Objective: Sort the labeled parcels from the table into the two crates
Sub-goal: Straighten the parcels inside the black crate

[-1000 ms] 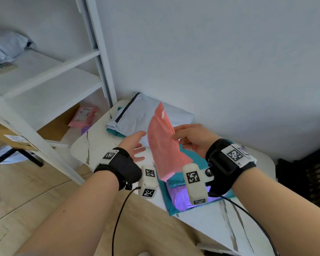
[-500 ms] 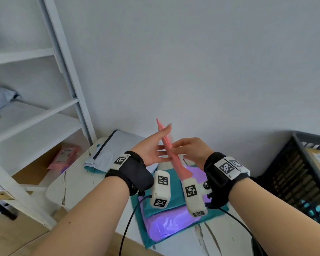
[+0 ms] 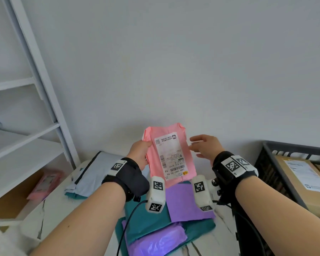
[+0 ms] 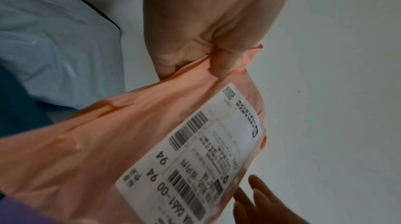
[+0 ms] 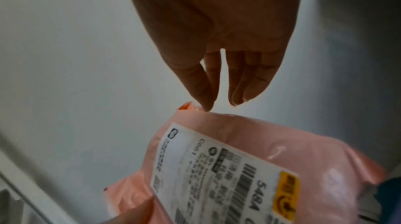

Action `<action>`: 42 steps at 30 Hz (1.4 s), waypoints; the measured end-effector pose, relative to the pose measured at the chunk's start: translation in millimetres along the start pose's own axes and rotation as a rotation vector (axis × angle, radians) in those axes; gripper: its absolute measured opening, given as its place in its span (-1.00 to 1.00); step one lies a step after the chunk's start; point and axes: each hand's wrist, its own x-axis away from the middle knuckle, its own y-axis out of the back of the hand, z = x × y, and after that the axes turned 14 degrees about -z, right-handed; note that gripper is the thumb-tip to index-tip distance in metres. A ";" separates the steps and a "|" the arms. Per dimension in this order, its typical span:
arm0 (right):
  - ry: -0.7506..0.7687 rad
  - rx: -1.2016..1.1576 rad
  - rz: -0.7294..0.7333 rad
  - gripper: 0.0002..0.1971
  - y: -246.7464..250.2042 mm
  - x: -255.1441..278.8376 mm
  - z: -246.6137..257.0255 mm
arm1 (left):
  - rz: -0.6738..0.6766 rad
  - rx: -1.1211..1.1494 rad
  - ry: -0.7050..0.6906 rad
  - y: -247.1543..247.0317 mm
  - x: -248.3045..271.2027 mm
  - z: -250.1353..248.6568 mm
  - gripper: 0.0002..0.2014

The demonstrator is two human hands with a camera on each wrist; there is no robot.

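Observation:
A pink parcel (image 3: 174,174) with a white shipping label (image 3: 171,156) is held upright above the table, label facing me. My left hand (image 3: 139,153) grips its left edge, thumb pinching the plastic (image 4: 223,63). My right hand (image 3: 203,146) hovers just off the parcel's right edge with straight, relaxed fingers (image 5: 240,87) and holds nothing. The parcel (image 5: 282,159) lies below those fingertips in the right wrist view. Below it, purple parcels (image 3: 187,202) and teal parcels (image 3: 146,218) are stacked on the white marble table (image 3: 50,215). A dark crate (image 3: 277,174) stands at the right.
The crate holds cardboard boxes (image 3: 307,183) with labels. A pale blue-grey mailer (image 3: 98,172) lies at the table's back left. A white shelf unit (image 3: 44,100) stands at the left, with a pink parcel (image 3: 46,183) in a cardboard box low down. A wall is close behind.
The pink parcel turned from edge-on to label facing me. My left hand now grips its left edge, and my right hand has let go and drawn off to the right.

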 end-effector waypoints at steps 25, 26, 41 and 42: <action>0.484 0.462 0.112 -0.80 23.2 -0.7 17.3 | 0.385 -0.801 -0.669 -48.2 26.9 -17.9 -0.50; 0.497 0.450 0.111 -0.80 22.2 0.6 18.6 | 0.438 -0.840 -0.643 -49.3 27.5 -15.2 -0.54; 0.030 0.018 -0.036 -0.51 56.9 -17.7 -3.5 | 0.130 -0.129 -0.214 -31.5 9.6 -6.8 -0.91; -0.016 0.008 0.026 -0.54 56.5 -16.0 -6.4 | 0.135 -0.090 -0.185 -31.7 10.1 -6.5 -0.89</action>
